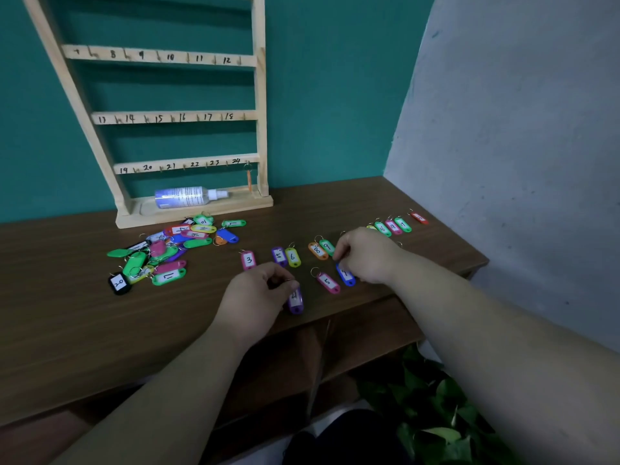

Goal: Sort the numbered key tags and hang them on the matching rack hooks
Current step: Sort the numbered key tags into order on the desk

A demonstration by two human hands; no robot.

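Now the purple tag (296,302) sits by the front edge of the counter (67,313), its long side pointing away from the person. The left hand (255,293) pinches its ring end. Its label may say 21. Just to the right, the right hand (367,255) curls its fingers onto a blue tag (347,277), its number partly hidden. The row of tags (292,257) behind reads 3, 6, 8, 9. The rack (260,95) stands far back on the left, numbered up to 24, so the left hand is nearer.

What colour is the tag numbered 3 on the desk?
The tag numbered 3 is pink, seen in the head view.
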